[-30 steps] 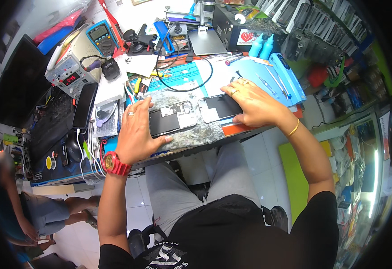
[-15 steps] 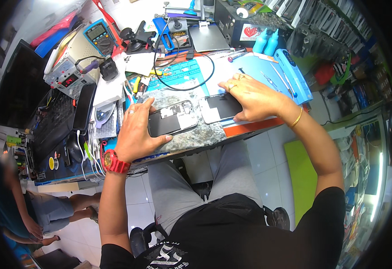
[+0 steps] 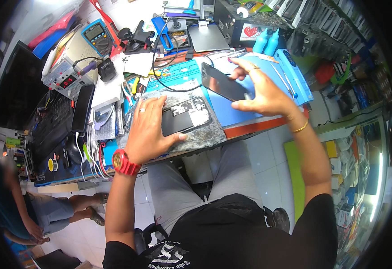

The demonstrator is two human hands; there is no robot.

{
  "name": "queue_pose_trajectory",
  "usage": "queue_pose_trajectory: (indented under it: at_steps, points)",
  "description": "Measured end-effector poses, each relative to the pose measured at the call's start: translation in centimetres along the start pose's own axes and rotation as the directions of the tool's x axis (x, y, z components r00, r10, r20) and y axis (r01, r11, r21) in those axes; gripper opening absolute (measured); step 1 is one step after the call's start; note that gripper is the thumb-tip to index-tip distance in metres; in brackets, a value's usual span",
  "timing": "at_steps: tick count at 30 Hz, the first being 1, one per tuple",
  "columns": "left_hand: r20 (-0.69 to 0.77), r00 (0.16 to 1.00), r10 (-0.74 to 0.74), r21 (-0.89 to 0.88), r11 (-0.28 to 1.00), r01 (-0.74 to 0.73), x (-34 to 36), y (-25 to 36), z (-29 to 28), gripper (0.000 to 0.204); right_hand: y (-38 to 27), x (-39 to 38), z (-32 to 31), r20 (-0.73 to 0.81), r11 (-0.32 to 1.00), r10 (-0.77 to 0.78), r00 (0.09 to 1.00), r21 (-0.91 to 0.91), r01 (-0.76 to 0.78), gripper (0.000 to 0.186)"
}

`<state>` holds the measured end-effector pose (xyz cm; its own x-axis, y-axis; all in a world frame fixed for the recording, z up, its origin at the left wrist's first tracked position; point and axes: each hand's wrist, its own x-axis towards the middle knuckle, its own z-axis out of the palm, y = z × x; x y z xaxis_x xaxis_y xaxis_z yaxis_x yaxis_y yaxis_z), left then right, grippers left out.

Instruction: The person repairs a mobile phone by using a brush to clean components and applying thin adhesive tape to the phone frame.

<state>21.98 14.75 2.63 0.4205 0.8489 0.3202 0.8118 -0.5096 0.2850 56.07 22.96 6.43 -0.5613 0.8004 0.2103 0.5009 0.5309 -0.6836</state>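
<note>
An opened phone rests on the marbled grey mat, its black inner area and pale and dark internal parts facing up. My left hand grips its left end, thumb along the near edge and fingers by the far edge. To the right, over the light blue mat, my right hand holds a phone screen panel by its right end. Its glossy black face is tilted and catches reflections. The panel's underside is hidden. The two pieces are apart.
A black cable loops behind the pieces. Farther back are a blue parts tray and two blue bottles. Tools lie near a light blue case at right. A power supply and multimeter stand left; another person is lower left.
My right hand has raised and turned the screen panel, so its glossy face shows instead of its white and black side. My left hand and the opened phone have shifted slightly right.
</note>
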Motion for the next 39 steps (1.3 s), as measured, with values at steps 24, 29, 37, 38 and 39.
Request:
queue_pose_trajectory:
  at_steps: [24,29,37,38,39]
  points:
    - [-0.699,0.669,-0.251,-0.362,0.932,-0.029,-1.6,2.1,1.6,0.019,-13.2,3.6,19.2,-0.136,0.121,0.463,0.876,0.989,0.09,0.093]
    - [-0.428,0.859,-0.281,-0.544,0.839,0.003,-1.4,-0.1,-0.3,0.013,-9.7,-3.1,15.9,-0.156,0.622,0.354,0.922,0.776,-0.108,0.053]
    - [-0.266,0.951,-0.156,-0.525,0.851,-0.007,-0.5,-2.7,0.5,0.012,-4.3,-6.1,10.4,-0.378,0.979,-0.04,0.925,-0.198,-0.039,0.012]
    - [-0.257,0.954,-0.156,-0.529,0.849,-0.003,-0.6,-2.7,0.8,0.012,-4.1,-5.9,10.2,-0.365,0.973,-0.058,0.929,-0.228,-0.029,0.012]
    - [-0.263,0.952,-0.157,-0.534,0.846,-0.008,-0.5,-2.8,1.0,0.013,-3.9,-5.6,10.1,-0.354,0.967,-0.074,0.932,-0.256,-0.02,0.012]
